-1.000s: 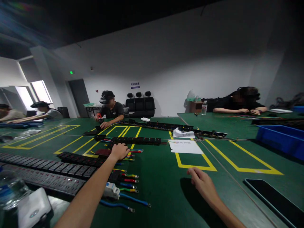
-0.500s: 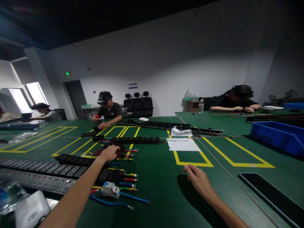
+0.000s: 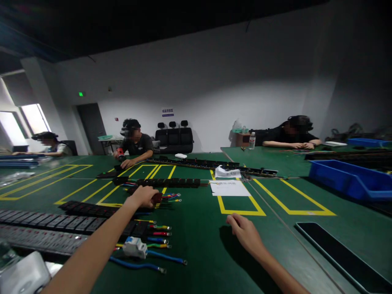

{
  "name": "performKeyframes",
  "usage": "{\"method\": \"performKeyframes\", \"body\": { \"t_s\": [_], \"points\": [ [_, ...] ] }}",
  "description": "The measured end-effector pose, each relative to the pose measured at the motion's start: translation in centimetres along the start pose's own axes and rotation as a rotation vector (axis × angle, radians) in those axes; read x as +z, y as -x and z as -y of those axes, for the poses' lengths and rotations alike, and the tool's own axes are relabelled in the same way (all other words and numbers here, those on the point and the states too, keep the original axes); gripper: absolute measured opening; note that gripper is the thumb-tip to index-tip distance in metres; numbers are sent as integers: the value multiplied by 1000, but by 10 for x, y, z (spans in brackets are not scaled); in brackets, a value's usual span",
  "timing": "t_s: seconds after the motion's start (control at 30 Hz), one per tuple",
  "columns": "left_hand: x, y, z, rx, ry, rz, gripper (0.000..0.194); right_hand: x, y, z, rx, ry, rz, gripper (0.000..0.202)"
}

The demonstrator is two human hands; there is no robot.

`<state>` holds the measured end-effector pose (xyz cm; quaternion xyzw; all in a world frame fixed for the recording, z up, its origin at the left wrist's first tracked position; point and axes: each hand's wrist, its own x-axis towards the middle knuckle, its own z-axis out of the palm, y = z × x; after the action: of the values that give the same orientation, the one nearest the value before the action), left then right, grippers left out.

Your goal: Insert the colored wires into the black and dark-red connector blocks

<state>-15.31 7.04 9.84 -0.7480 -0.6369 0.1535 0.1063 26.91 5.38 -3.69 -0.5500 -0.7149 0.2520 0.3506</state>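
Observation:
My left hand (image 3: 146,197) is closed on a dark red part (image 3: 157,199), whose coloured wires (image 3: 172,197) with ring terminals stick out to the right. Below that arm lie rows of black socket strips (image 3: 79,223) and a white breaker (image 3: 134,247) with blue wires. My right hand (image 3: 243,229) hovers over the green table with fingers curled, thumb near the index finger; whether it pinches anything is too small to tell. A white paper sheet (image 3: 231,188) lies beyond it.
A phone (image 3: 339,253) lies at the right, with a blue bin (image 3: 349,179) behind it. Long black strips (image 3: 211,163) cross the table's middle. One person (image 3: 136,143) across the table holds a red drill; another sits at the back right.
My left hand has lifted the dark red part and its wires slightly and moved them. The view has shifted a little. My right hand keeps its curled shape.

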Motion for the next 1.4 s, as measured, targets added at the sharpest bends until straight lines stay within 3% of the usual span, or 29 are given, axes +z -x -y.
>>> {"method": "performKeyframes", "body": {
  "t_s": [0.07,0.2,0.33,0.4,0.5,0.63,0.73,0.83,0.93,1.4],
  "points": [
    [-10,-3,-24,65,11,-40,54,-1,0,3,14,44,25,43],
    [-27,-8,-77,155,88,6,57,-3,-2,12,63,141,71,37],
    [-30,-10,-120,167,207,-50,65,-3,-9,25,138,270,113,37],
    [-25,-10,-134,159,256,-75,64,-1,-16,31,136,306,138,41],
    [-14,-6,-153,119,311,-156,46,2,-28,39,127,329,143,45],
    [7,2,-179,20,407,-248,62,9,-39,42,141,421,67,47],
    [24,6,-197,-45,415,-380,60,13,-40,40,108,470,19,45],
    [37,7,-209,-100,402,-502,55,16,-38,38,67,505,1,40],
    [43,6,-212,-71,408,-551,46,18,-36,37,61,534,-8,39],
    [38,10,-213,-79,441,-585,40,16,-32,44,17,578,30,39]
  ]
}}
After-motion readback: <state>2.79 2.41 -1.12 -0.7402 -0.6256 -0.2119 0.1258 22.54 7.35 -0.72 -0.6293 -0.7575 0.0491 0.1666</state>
